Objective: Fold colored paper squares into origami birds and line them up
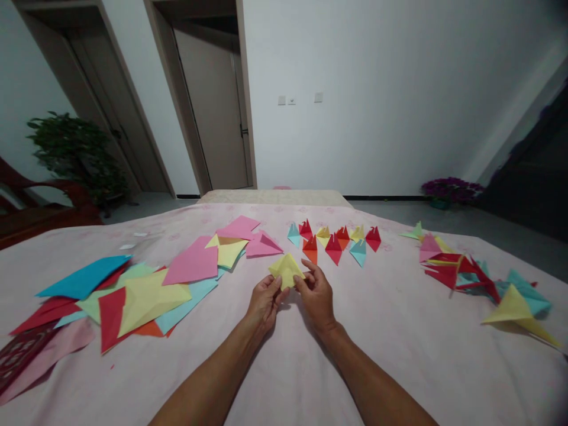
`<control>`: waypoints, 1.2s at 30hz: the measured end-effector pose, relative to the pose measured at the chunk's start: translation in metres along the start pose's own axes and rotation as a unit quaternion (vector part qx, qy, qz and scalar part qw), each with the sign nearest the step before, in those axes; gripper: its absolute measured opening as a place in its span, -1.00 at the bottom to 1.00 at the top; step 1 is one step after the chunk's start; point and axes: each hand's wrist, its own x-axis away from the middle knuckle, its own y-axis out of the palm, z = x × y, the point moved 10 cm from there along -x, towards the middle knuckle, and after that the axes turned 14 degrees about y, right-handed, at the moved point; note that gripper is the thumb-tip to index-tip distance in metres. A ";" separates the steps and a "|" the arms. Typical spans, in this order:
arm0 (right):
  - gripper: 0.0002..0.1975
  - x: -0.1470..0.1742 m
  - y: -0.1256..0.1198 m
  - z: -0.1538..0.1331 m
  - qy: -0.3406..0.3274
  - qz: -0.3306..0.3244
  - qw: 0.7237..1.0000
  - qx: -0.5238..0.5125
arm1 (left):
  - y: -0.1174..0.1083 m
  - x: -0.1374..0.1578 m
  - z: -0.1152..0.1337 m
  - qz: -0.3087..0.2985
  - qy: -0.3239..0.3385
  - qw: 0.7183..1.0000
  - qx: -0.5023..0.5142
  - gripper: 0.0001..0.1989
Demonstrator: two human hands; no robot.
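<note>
A small piece of folded yellow paper (287, 269) is held up between my hands, its pointed tip facing away from me. My left hand (265, 299) pinches its lower left edge between thumb and fingers. On the other side, my right hand (317, 296) grips the lower right edge with the thumb, its index finger raised beside the paper. Beyond the hands stand several small folded paper cranes (333, 248) in red, orange, yellow and light blue, set in rows. A folded pink paper (263, 244) lies just left of the yellow one.
Loose coloured sheets (153, 299) overlap in a pile on the left. Several larger folded paper pieces (470, 275) lie heaped at the right. A pale pink cloth (293, 367) covers the table. Behind are a doorway, a potted green plant (73, 154) and purple flowers (451, 189).
</note>
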 end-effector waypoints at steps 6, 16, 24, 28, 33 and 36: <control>-0.69 0.019 0.003 -0.038 -0.181 -0.046 0.976 0.111 | -0.006 -0.011 0.000 -0.029 0.005 1.000 -0.007 -0.72; -0.54 0.019 0.004 -0.047 -0.234 -0.061 0.961 0.136 | -0.004 -0.017 -0.003 -0.079 -0.056 0.995 -0.001 -0.77; -0.49 0.020 0.004 -0.051 -0.256 -0.041 0.950 0.177 | -0.001 -0.015 -0.004 -0.108 -0.075 0.991 -0.016 -0.77; -0.46 0.023 0.006 -0.055 -0.269 -0.050 0.943 0.186 | 0.001 -0.013 -0.002 -0.116 -0.081 0.990 -0.016 -0.76; -0.48 0.025 0.007 -0.060 -0.287 -0.050 0.936 0.197 | -0.003 -0.016 -0.002 -0.108 -0.082 0.991 -0.017 -0.77; -0.49 0.024 0.008 -0.062 -0.290 -0.055 0.932 0.209 | -0.004 -0.018 -0.003 -0.103 -0.085 0.991 -0.015 -0.79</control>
